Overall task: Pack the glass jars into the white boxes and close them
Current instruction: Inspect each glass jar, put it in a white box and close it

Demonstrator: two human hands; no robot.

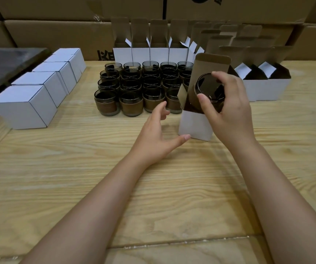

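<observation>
My right hand [227, 109] grips a dark glass jar [209, 88] tilted over the mouth of an open white box [193, 126] that stands on the wooden table, its brown lid flap up behind the jar. Part of the jar sits below the box's rim. My left hand [157, 134] hovers open just left of that box, thumb tip near its lower left corner. Several more dark jars with brown bands [140, 86] stand in rows behind.
Several closed white boxes [38, 92] line the left side of the table [96, 178]. Open white boxes with raised flaps stand at the back [149, 52] and at the right [264, 86]. Large brown cartons are stacked behind. A dark surface [4, 65] lies far left.
</observation>
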